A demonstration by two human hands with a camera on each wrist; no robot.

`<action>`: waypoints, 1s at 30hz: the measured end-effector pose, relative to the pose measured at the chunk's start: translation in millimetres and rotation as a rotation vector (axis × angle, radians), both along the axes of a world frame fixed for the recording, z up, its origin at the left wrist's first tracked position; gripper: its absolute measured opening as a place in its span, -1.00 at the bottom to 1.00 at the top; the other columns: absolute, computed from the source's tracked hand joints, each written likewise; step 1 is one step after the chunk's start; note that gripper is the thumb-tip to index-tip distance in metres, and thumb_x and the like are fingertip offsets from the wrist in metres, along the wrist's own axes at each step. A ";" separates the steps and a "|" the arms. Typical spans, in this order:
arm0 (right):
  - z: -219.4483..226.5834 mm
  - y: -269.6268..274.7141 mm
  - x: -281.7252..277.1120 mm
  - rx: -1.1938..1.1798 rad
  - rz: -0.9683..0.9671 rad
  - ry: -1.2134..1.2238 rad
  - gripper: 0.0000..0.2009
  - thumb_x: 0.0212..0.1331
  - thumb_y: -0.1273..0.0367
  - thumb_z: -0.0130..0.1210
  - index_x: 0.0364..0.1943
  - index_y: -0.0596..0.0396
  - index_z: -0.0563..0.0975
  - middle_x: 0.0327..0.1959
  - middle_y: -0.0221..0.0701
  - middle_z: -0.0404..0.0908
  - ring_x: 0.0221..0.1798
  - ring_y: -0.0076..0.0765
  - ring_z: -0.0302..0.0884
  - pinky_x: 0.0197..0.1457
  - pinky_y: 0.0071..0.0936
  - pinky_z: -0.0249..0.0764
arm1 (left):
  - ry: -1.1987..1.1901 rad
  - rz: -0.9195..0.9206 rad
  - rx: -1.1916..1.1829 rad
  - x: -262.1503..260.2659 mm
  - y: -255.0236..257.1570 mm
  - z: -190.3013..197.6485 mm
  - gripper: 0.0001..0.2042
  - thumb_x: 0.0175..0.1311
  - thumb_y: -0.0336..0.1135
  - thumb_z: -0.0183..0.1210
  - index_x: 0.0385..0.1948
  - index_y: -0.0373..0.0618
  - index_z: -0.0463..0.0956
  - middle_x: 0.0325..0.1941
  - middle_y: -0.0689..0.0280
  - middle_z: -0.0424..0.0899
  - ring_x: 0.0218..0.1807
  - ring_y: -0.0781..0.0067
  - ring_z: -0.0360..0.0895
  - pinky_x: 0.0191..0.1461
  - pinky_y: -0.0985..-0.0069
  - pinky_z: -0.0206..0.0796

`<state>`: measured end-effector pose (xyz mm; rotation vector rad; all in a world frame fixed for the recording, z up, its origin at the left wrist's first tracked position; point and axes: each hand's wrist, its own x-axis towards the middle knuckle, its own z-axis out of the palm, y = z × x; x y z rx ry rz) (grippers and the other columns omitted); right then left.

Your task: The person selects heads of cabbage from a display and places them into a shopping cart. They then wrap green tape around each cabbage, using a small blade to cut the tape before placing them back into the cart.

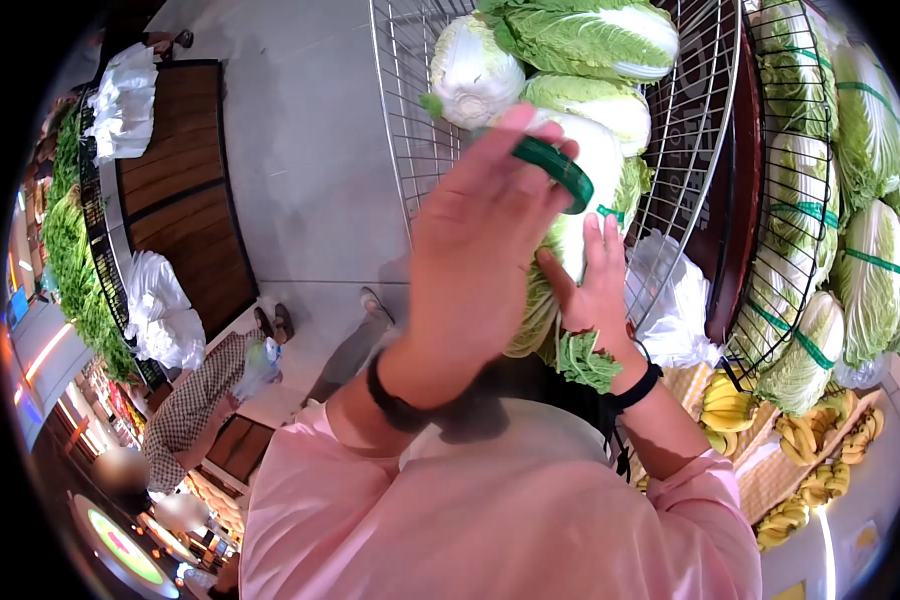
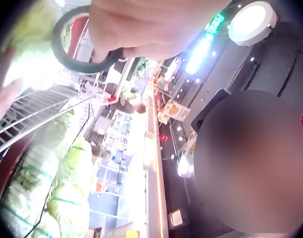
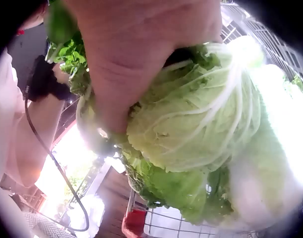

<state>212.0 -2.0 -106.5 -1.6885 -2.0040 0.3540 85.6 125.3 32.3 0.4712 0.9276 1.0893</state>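
Far left of head view: leafy greens [image 1: 65, 230] banked along a dark shelf edge; white plastic bags [image 1: 122, 100] bunched at top, more white bags [image 1: 165, 310] lower down; brown wooden panel [image 1: 180, 190] between them; grey floor [image 1: 300, 150] beyond; below, a passer-by in a checked shirt [image 1: 195, 400]; pink sleeves [image 1: 490, 510] at bottom centre.

Centre: left hand [image 1: 475, 245], raised, black wrist strap [image 1: 395, 405] at the wrist; fingers curled round and pinching a green tape roll [image 1: 555, 170], seen in left wrist view as a dark ring [image 2: 82, 44] hooked under the fingertips; roll held up just against the upper part of the cabbage.

Just right of centre: napa cabbage [image 1: 580, 215], lifted upright in front of the wire basket [image 1: 410, 130], leafy end down, touching both hands; right hand [image 1: 595, 290] gripping it from the front, thumb and fingers wrapped on the pale ribs; same grasp in right wrist view, hand [image 3: 136, 59] clenched on cabbage [image 3: 201, 124]; black strap [image 1: 635, 385] on that wrist.

Above: further loose cabbages [image 1: 570, 45] piled in the wire basket.

Right: banded cabbages [image 1: 860, 200] with green tape round each, stacked in a dark wire rack [image 1: 760, 180]; below, bananas [image 1: 815, 440] on a woven display.
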 end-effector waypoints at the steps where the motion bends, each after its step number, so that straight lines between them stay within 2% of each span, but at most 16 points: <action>1: 0.2 0.8 -0.9 0.017 -0.003 -0.010 -0.57 0.24 0.36 0.26 0.20 -0.36 0.63 0.53 0.03 0.12 0.49 0.54 0.13 0.40 0.42 0.23 | 0.032 -0.027 -0.027 7.5 -7.1 0.2 -0.55 0.52 -0.56 0.00 0.42 -0.26 0.31 0.33 0.04 0.53 0.40 0.10 0.48 0.47 0.20 0.40; 2: 3.2 0.4 0.9 -0.035 0.019 -0.006 -0.50 0.26 0.36 0.20 0.33 -0.22 0.52 0.54 0.04 0.11 0.52 0.52 0.08 0.43 0.44 0.18 | 0.064 -0.053 -0.052 13.9 -15.8 2.0 -0.54 0.51 -0.56 0.01 0.43 -0.25 0.30 0.34 0.06 0.52 0.41 0.10 0.46 0.48 0.20 0.38; 3: 3.6 4.1 2.3 -0.191 -0.001 0.059 -0.46 0.26 0.34 0.19 0.37 -0.14 0.46 0.51 0.04 0.14 0.52 0.49 0.09 0.44 0.43 0.16 | 0.099 -0.080 -0.078 19.9 -23.7 3.6 -0.53 0.51 -0.57 0.01 0.44 -0.24 0.29 0.35 0.07 0.51 0.43 0.10 0.44 0.50 0.20 0.36; 4: 4.5 3.9 3.3 -0.252 -0.020 0.084 -0.46 0.26 0.34 0.19 0.37 -0.13 0.46 0.50 0.03 0.15 0.52 0.48 0.09 0.44 0.42 0.16 | 0.023 -0.055 -0.097 26.3 -31.1 4.3 -0.51 0.50 -0.58 0.02 0.45 -0.22 0.26 0.36 0.08 0.49 0.44 0.10 0.43 0.52 0.20 0.33; 9: 20.0 -7.7 -2.4 -0.231 -0.028 0.036 -0.44 0.25 0.31 0.20 0.38 -0.07 0.43 0.46 0.00 0.21 0.49 0.42 0.13 0.45 0.39 0.15 | -0.326 0.098 -0.149 57.7 -49.1 8.7 -0.45 0.49 -0.59 0.01 0.50 -0.15 0.17 0.41 0.08 0.42 0.51 0.07 0.32 0.63 0.14 0.13; 12: 23.6 -14.8 -4.0 -0.227 -0.033 0.024 -0.42 0.25 0.29 0.20 0.39 -0.03 0.41 0.43 -0.02 0.24 0.48 0.39 0.15 0.46 0.36 0.15 | -0.412 0.150 -0.233 70.0 -48.3 7.7 -0.42 0.49 -0.57 -0.01 0.53 -0.13 0.11 0.47 0.01 0.30 0.57 0.00 0.20 0.69 0.07 -0.03; 14: 22.1 -13.8 -4.0 -0.224 -0.033 0.021 -0.41 0.25 0.28 0.20 0.39 0.00 0.40 0.42 -0.03 0.26 0.47 0.36 0.17 0.46 0.35 0.15 | -0.513 0.092 -0.287 68.2 -60.1 -18.0 -0.43 0.51 -0.53 -0.06 0.54 -0.09 0.07 0.50 -0.05 0.23 0.59 -0.05 0.15 0.69 0.05 -0.06; 18: 16.2 -7.6 -1.9 -0.230 -0.043 0.014 -0.39 0.25 0.25 0.20 0.40 0.05 0.38 0.38 -0.06 0.31 0.45 0.32 0.20 0.47 0.32 0.15 | -0.604 0.030 -0.419 58.2 -50.6 -23.4 -0.43 0.55 -0.44 -0.17 0.58 -0.10 -0.04 0.54 -0.14 0.13 0.60 -0.13 0.11 0.68 0.03 -0.06; 21: 12.2 -1.6 -3.8 -0.245 -0.045 0.000 -0.37 0.24 0.23 0.20 0.41 0.09 0.36 0.35 -0.08 0.34 0.44 0.28 0.22 0.47 0.30 0.15 | -0.367 -0.082 -0.336 48.8 -39.9 -18.9 -0.43 0.58 -0.36 -0.20 0.57 -0.17 -0.07 0.53 -0.16 0.13 0.60 -0.15 0.10 0.68 0.04 -0.09; 23: 7.7 -2.7 -6.7 -0.248 -0.043 -0.014 -0.35 0.24 0.22 0.20 0.41 0.11 0.35 0.34 -0.09 0.37 0.43 0.26 0.23 0.48 0.28 0.15 | -0.154 -0.187 -0.252 37.3 -33.9 -17.2 -0.39 0.54 -0.35 -0.05 0.55 -0.25 -0.04 0.47 -0.15 0.25 0.52 -0.06 0.26 0.58 0.11 0.16; 25: -2.0 -4.2 -8.0 -0.082 -0.037 -0.024 -0.35 0.24 0.21 0.21 0.40 0.14 0.35 0.35 -0.10 0.37 0.44 0.24 0.23 0.49 0.27 0.15 | 0.059 -0.307 -0.237 26.4 -19.5 -9.9 -0.34 0.50 -0.37 0.06 0.55 -0.26 -0.03 0.43 -0.13 0.33 0.46 0.03 0.38 0.47 0.17 0.36; 26: -6.8 -3.5 -11.0 -0.085 -0.080 0.045 -0.38 0.25 0.19 0.21 0.42 -0.09 0.40 0.39 -0.12 0.34 0.48 0.19 0.21 0.51 0.30 0.11 | 0.182 -0.345 -0.169 21.0 -18.9 -14.0 -0.27 0.39 -0.43 0.23 0.52 -0.31 0.02 0.26 0.01 0.54 0.31 0.19 0.55 0.26 0.31 0.55; 29: -0.8 2.1 -9.1 -0.028 0.000 -0.124 -0.40 0.22 0.21 0.20 0.42 -0.43 0.42 0.41 -0.14 0.32 0.51 0.16 0.20 0.51 0.40 0.06 | 0.620 -0.684 -0.065 -13.5 5.9 -18.2 -0.42 0.32 -0.44 0.32 0.36 -0.35 0.33 0.09 0.15 0.66 0.23 0.26 0.61 0.10 0.44 0.58; 30: 10.0 4.4 -3.2 -0.049 0.077 -0.210 -0.39 0.19 0.24 0.18 0.38 -0.67 0.42 0.39 -0.17 0.33 0.48 0.18 0.23 0.48 0.49 0.06 | 0.714 -0.698 -0.031 -17.5 11.3 -12.1 -0.50 0.32 -0.43 0.33 0.27 -0.36 0.42 0.08 0.17 0.68 0.21 0.27 0.62 0.06 0.44 0.57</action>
